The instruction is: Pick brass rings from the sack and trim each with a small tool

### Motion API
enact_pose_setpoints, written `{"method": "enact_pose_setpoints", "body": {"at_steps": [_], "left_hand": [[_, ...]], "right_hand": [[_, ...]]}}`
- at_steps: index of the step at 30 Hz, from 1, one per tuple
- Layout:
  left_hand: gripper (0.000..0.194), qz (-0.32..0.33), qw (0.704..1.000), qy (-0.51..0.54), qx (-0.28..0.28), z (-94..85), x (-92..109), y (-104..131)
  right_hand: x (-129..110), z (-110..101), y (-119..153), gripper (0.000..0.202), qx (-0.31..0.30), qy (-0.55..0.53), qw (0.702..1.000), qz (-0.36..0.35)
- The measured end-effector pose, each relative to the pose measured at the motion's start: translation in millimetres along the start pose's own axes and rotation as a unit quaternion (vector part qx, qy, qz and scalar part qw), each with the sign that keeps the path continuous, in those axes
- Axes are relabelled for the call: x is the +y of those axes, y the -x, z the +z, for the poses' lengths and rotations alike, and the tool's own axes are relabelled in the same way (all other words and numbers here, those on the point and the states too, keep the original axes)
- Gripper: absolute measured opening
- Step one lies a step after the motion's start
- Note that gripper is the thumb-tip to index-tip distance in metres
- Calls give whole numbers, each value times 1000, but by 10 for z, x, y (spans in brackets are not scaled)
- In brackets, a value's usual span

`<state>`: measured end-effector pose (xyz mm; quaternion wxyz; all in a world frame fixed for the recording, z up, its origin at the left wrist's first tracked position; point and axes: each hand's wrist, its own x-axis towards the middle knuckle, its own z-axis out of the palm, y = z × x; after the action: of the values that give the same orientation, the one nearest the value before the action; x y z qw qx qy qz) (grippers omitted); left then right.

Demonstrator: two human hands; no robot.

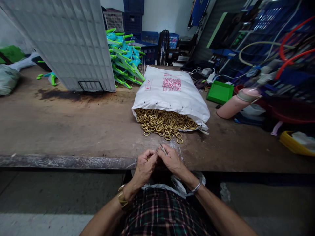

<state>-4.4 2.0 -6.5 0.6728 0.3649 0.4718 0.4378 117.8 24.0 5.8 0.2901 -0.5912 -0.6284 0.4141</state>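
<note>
My left hand [145, 164] is closed at the table's front edge, its fingers curled round a small golden ring that barely shows. Close beside it, fingertips nearly touching, my right hand [172, 160] grips a thin pointed metal tool [163, 149]. Beyond both hands lies a white sack [169, 88] with red print, its mouth facing me. Many golden rings [159, 122] spill out of it onto the brown table [73, 131].
A grey ribbed panel [73, 46] stands at the back left beside green and blue plastic pieces [125, 59]. To the right are a green tray [220, 92], a pink bottle [233, 105] and a yellow container [295, 144]. A black fan [163, 47] stands behind.
</note>
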Motion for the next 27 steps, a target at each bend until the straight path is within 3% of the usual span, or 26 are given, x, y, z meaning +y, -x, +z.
{"method": "enact_pose_setpoints", "body": {"at_steps": [8, 17, 19, 22, 27], "left_hand": [[29, -93, 987, 83, -102, -36, 26, 29], [27, -61, 988, 91, -110, -13, -3, 41], [28, -54, 988, 91, -109, -14, 3, 42], [30, -50, 990, 92, -93, -14, 9, 39], [34, -38, 995, 61, -64, 0, 11, 24]], "right_hand": [[29, -19, 18, 21, 2, -30, 1000, -2], [162, -29, 14, 25, -42, -110, 992, 33], [198, -44, 27, 28, -26, -82, 996, 33], [233, -66, 80, 23, -1, 22, 999, -34], [249, -59, 170, 12, -45, 159, 977, -136]]}}
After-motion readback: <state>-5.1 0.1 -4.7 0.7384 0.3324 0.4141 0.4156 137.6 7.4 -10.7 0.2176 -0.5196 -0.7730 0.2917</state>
